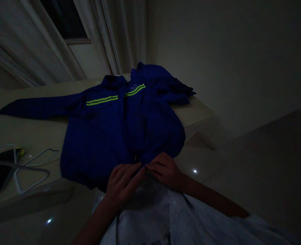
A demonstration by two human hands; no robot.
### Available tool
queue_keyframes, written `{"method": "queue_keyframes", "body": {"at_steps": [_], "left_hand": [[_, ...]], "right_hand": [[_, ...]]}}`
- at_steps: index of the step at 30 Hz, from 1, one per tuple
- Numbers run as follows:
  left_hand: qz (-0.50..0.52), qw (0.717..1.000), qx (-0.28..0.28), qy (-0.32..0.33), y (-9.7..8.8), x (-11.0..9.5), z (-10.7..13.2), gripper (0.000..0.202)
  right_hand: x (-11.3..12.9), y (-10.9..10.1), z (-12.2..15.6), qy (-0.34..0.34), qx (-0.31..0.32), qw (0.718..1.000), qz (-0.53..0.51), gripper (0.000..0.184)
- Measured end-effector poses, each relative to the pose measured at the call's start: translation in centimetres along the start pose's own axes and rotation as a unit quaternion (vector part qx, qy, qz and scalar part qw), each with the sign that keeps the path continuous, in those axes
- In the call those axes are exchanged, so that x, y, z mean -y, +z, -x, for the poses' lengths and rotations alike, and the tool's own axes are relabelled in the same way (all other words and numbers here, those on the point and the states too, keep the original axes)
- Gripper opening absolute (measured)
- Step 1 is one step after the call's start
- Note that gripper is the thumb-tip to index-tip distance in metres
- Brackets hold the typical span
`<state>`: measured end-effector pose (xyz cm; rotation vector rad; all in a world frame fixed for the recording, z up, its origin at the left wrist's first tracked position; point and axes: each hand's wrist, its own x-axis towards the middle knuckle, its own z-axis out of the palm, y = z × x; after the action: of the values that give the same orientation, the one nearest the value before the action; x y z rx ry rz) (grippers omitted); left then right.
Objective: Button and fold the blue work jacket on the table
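Blue work jacket [120, 136] lies flat on a pale tabletop [30, 132], left hand [123, 185] and right hand [164, 171] close together, both pinching its near front edge.

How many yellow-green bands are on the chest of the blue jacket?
2 on the blue jacket: one double band left of the collar in the picture, another right of it. Others may be hidden.

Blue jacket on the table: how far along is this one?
Done: the blue jacket lies flat, its front looking closed above the hands, one sleeve spread. In hand: left hand and right hand work at its lower front. Left: the bunched far sleeve; the white hanger lies unused.
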<state>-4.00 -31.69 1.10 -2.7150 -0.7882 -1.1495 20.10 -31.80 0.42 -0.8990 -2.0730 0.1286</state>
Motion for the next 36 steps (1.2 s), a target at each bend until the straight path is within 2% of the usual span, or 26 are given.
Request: {"method": "queue_keyframes", "body": {"at_steps": [2, 3, 4, 5, 6, 8, 9, 11, 12, 13, 14, 15, 17, 20, 22, 27, 31, 36], "left_hand": [[0.052, 0.998, -0.014, 0.013, -0.1, -0.9, 0.8, 0.02], [0.095, 0.995, 0.005, 0.0, 0.0, -1.4, 1.2, 0.011], [0.149, 0.987, 0.046, -0.034, 0.2, -1.9, 1.4, 0.005], [0.209, 0.969, 0.098, -0.092, 0.5, -2.3, 1.7, 0.008], [0.269, 0.937, 0.149, -0.168, 0.9, -2.6, 1.8, 0.014], [0.364, 0.841, 0.196, -0.348, 1.9, -2.9, 2.0, 0.031], [0.394, 0.787, 0.184, -0.438, 2.5, -2.9, 2.1, 0.043], [0.416, 0.689, 0.117, -0.581, 3.5, -2.7, 2.1, 0.066], [0.418, 0.652, 0.089, -0.626, 3.9, -2.7, 2.1, 0.071], [0.42, 0.626, 0.071, -0.653, 4.2, -2.6, 2.0, 0.072], [0.423, 0.613, 0.062, -0.665, 4.2, -2.5, 1.8, 0.072], [0.424, 0.61, 0.057, -0.667, 4.2, -2.5, 1.5, 0.071], [0.421, 0.621, 0.053, -0.659, 3.7, -2.6, 1.0, 0.067], [0.411, 0.652, 0.056, -0.635, 3.1, -2.6, 0.3, 0.064], [0.42, 0.656, 0.048, -0.625, 3.0, -2.5, 0.0, 0.062], [0.468, 0.644, 0.048, -0.603, 3.7, -2.2, 0.1, 0.057], [0.466, 0.666, 0.063, -0.579, 3.8, -2.2, 0.5, 0.054], [0.444, 0.698, 0.092, -0.554, 3.4, -2.1, 1.1, 0.052]], "right_hand": [[0.2, 0.1, 0.1, 0.015, -0.013, 1.0, 0.002, 0.006], [0.3, 0.2, 0.2, 0.022, -0.017, 1.0, 0.002, 0.006], [0.4, 0.2, 0.2, 0.029, -0.022, 0.999, 0.001, 0.006], [0.5, 0.2, 0.3, 0.035, -0.026, 0.999, -0.001, 0.005], [0.5, 0.2, 0.3, 0.039, -0.029, 0.999, -0.003, 0.005], [0.5, 0.3, 0.3, 0.04, -0.035, 0.999, -0.008, 0.004], [0.5, 0.5, 0.4, 0.037, -0.034, 0.999, -0.01, 0.004], [0.3, 0.8, 0.5, 0.025, -0.025, 0.999, -0.014, 0.004], [0.3, 1.0, 0.7, 0.023, -0.018, 0.999, -0.017, 0.005], [0.2, 1.1, 0.8, 0.026, -0.008, 0.999, -0.02, 0.006], [0.2, 1.2, 0.9, 0.031, 0.002, 0.999, -0.024, 0.006], [0.1, 1.3, 0.9, 0.039, 0.01, 0.999, -0.034, 0.006], [0.1, 1.3, 0.9, 0.071, 0.023, 0.995, -0.072, 0.006], [0.3, 1.1, 0.7, 0.161, 0.029, 0.976, -0.145, 0.006], [0.5, 0.9, 0.4, 0.207, 0.031, 0.965, -0.157, 0.006], [0.5, 0.7, -0.2, 0.222, 0.075, 0.961, -0.146, 0.006], [0.3, 0.9, -0.5, 0.274, 0.077, 0.945, -0.161, 0.009], [-0.1, 1.3, -0.9, 0.288, 0.083, 0.938, -0.173, 0.008]]}}
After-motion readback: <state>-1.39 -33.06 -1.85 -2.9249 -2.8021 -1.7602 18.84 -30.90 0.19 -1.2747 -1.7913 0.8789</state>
